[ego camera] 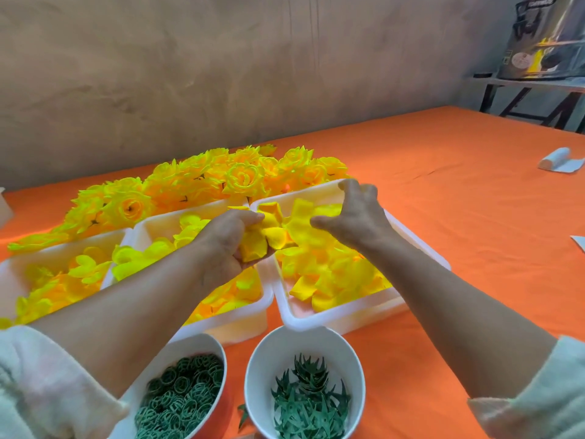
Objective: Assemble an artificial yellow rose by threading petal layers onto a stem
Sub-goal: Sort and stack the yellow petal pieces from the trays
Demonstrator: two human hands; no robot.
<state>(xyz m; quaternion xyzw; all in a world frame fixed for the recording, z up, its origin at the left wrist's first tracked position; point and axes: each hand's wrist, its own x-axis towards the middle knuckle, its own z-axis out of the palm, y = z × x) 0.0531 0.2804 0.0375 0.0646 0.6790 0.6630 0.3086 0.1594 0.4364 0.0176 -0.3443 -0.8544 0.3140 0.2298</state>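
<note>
My left hand (226, 240) grips a partly built yellow rose (264, 237), its petals bunched between fingers and palm above the trays. Its stem is hidden in the hand. My right hand (356, 217) hovers over the right white tray (414, 245) of loose yellow petal layers (329, 274), fingers spread and loosely bent, touching a petal layer (304, 224) just right of the rose. Whether it pinches that layer I cannot tell.
Two more white trays (221, 321) (19, 264) of yellow petals stand to the left. Finished yellow roses (202, 182) lie piled behind them. Two white bowls in front hold green rings (183, 394) and green calyxes (310, 400). An orange cloth (459, 191) covers the table.
</note>
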